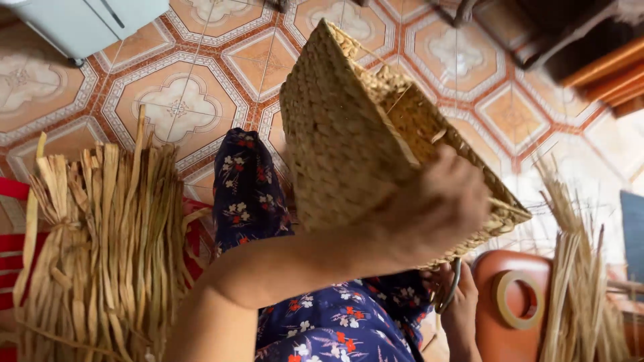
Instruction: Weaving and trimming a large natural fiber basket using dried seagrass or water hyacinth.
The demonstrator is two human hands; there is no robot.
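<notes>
The left hand (429, 214) grips a tilted woven basket (355, 134) above the lap. The right hand (459, 295) below curls around scissors (448, 288), beside a tape roll (516, 298).

Home weaving spot, floor level. Patterned floor tiles (181, 100) at 11 o'clock; dried reed bundle (107, 248) at 8; more reeds (577, 288) at 4; wooden furniture (604, 67) at 2.

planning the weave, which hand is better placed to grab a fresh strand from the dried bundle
Probably the right hand: it sits low beside the dried bundle, though it seems to hold a metal tool. The left hand is gripping the woven basket.
</notes>
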